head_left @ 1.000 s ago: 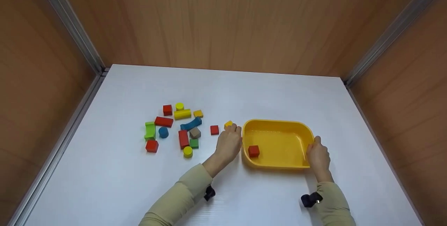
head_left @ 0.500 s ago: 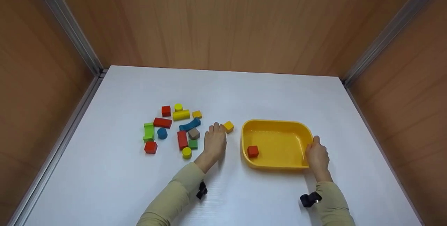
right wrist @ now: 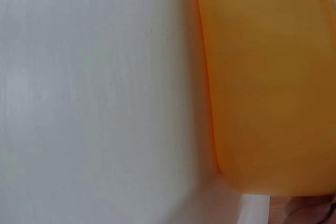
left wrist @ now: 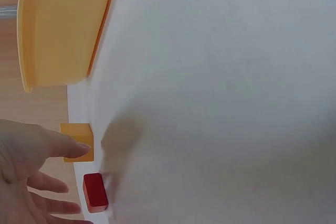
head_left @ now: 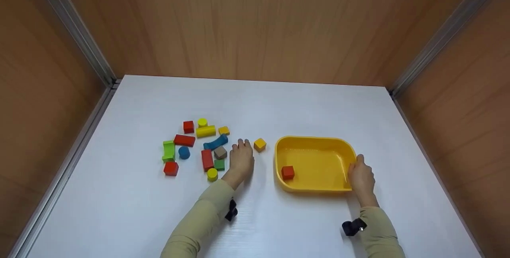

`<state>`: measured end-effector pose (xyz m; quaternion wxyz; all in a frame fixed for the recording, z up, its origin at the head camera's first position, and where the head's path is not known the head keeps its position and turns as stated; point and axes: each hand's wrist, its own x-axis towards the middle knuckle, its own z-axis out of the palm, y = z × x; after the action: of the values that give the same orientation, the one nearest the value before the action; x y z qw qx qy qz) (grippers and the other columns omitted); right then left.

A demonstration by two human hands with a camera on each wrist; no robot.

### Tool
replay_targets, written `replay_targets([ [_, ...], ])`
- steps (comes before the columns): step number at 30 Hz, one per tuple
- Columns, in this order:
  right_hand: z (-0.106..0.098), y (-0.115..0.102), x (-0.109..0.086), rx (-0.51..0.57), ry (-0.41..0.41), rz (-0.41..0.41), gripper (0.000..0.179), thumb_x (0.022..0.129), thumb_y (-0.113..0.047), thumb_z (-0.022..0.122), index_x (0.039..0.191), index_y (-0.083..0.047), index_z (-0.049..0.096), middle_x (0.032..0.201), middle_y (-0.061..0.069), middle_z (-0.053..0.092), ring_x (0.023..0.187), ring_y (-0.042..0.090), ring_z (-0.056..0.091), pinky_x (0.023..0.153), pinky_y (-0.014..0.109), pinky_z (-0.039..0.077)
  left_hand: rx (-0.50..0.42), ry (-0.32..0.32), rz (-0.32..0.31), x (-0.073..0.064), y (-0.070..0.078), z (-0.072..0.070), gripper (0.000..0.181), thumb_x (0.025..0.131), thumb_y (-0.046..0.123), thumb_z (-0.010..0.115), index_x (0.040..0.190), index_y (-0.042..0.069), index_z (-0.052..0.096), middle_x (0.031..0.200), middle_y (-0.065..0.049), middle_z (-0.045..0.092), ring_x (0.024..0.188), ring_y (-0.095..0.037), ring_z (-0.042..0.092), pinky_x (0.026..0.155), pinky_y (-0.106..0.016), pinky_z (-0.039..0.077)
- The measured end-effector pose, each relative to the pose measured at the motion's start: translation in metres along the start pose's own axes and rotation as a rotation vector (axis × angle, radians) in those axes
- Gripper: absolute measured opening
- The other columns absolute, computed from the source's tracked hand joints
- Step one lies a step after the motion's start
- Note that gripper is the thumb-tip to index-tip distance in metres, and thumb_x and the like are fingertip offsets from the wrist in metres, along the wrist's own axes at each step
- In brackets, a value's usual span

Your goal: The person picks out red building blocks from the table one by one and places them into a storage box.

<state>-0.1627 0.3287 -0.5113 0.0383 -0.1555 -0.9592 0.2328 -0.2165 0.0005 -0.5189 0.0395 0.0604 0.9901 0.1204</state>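
Note:
My left hand [head_left: 241, 160] reaches over the table with its fingers spread and slightly bent, holding nothing. In the left wrist view a red block [left wrist: 95, 192] stands just off its fingertips, hidden under the hand in the head view. Past the thumb is a yellow cube [head_left: 259, 144], right of the hand in the head view. With my right hand [head_left: 362, 176] I grip the right rim of a yellow plastic tub [head_left: 318, 162]. A red cube [head_left: 287, 172] lies in the tub's front left corner.
Left of my left hand lie several toy blocks, among them a blue curved block [head_left: 215, 142], a red oblong block [head_left: 207, 160], a grey block [head_left: 220, 152] and a light green block [head_left: 169, 151]. Wooden panels [head_left: 255, 26] wall the white table [head_left: 303, 226] at the back and sides.
My left hand has moved left from beside the tub, past the yellow cube, to over the red block, which it now covers in the head view. The right hand keeps its grip on the tub.

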Motion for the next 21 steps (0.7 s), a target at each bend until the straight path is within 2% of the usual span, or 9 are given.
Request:
replay_targets([
  [9, 0.000, -0.001, 0.000, -0.011, 0.006, -0.006, 0.016, 0.091, -0.010, 0.038, 0.101, 0.002, 0.036, 0.066, 0.018, 0.051, 0.051, 0.025, 0.048, 0.040, 0.035, 0.038, 0.009, -0.040, -0.033, 0.008, -0.002, 0.000, 0.043, 0.087, 0.014, 0.056, 0.123, -0.005, 0.045, 0.110, -0.020, 0.048, 0.090, -0.028, 0.050, 0.079, -0.035, 0.047],
  [15, 0.001, -0.001, 0.001, -0.008, 0.000, 0.013, 0.015, 0.092, -0.011, 0.038, 0.102, 0.001, 0.036, 0.069, 0.017, 0.050, 0.052, 0.025, 0.048, 0.041, 0.034, 0.037, 0.015, -0.009, -0.047, 0.011, -0.003, 0.002, 0.030, 0.087, 0.009, 0.054, 0.113, -0.007, 0.052, 0.100, -0.018, 0.048, 0.085, -0.026, 0.048, 0.074, -0.032, 0.049],
  [21, 0.002, 0.001, 0.000, -0.013, 0.026, -0.022, 0.012, 0.091, -0.008, 0.039, 0.097, 0.001, 0.036, 0.062, 0.015, 0.048, 0.047, 0.023, 0.046, 0.037, 0.031, 0.035, 0.007, 0.019, -0.044, 0.011, -0.004, 0.005, 0.028, 0.084, 0.000, 0.056, 0.110, -0.008, 0.053, 0.098, -0.019, 0.048, 0.086, -0.026, 0.049, 0.073, -0.031, 0.049],
])
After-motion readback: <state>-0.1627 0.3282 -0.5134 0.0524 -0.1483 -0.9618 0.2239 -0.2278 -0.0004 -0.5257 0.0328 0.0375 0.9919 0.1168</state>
